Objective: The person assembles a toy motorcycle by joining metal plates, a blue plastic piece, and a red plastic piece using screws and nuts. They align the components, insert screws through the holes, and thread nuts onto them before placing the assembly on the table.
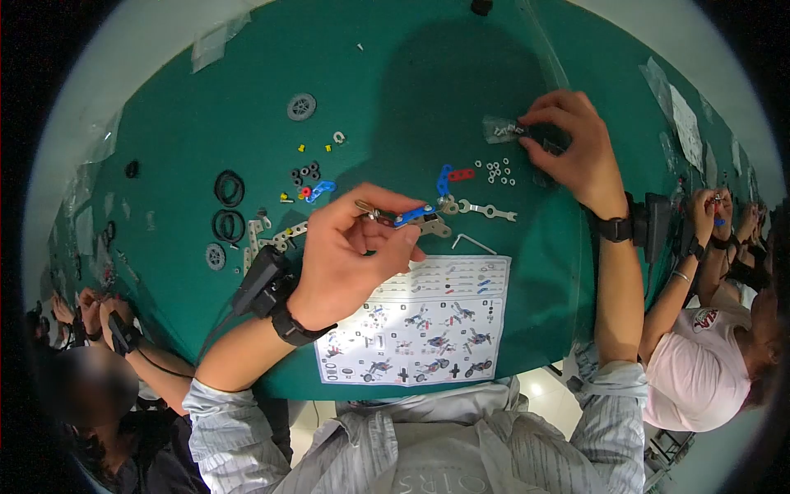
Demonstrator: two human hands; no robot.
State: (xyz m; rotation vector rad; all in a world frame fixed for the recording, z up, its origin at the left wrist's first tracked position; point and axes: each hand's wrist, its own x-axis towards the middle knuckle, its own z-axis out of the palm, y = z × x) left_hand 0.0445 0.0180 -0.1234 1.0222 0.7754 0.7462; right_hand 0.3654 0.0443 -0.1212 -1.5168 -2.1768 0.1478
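My left hand (362, 243) is closed around a small part-built model (414, 216) of blue and metal strips with screws, held above the top of a printed instruction sheet (411, 329). At the right, my right hand (568, 144) pinches the edge of a small clear plastic bag (502, 129) with small silvery pieces in it. Just below that bag lie several white nuts (496, 171). Between the hands are a red strip (462, 174), a blue bracket (444, 179) and a flat metal wrench (490, 211). A hex key (475, 243) rests above the sheet.
Grey wheels (301, 107), black rubber rings (229, 188), yellow pieces (302, 148), black spacers (306, 171) and perforated metal strips (253, 243) lie on the green table (247, 115) to the left. Other people sit along both sides, their hands (712, 210) over the table.
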